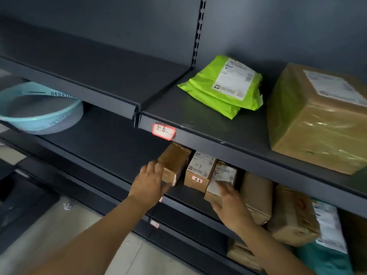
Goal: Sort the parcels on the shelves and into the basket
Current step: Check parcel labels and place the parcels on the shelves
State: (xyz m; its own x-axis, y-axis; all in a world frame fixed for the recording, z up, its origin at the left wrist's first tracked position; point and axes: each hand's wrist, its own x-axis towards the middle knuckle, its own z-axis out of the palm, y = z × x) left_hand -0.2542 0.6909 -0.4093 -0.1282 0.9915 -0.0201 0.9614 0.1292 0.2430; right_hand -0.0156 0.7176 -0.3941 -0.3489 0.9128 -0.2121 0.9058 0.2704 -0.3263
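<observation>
Head-worn, angled down, near shelves (238, 147)

Dark metal upper shelf (198, 124), tag 1-6 (163, 132) on front lip, carried green mailer bag (224, 86) and big taped carton (317, 120). Middle shelf (111, 143) held pale blue basin (39, 108) left; plain brown carton (174, 161), carton marked 1-7 (198, 171), labelled carton (223, 175) side by side right.

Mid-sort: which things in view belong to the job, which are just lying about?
Job: left hand, right hand, small brown box, box marked 1-7, white-labelled box, green mailer, large taped carton, 1-6 shelf tag.
Lying about: light blue basin, white floor scrap.
</observation>
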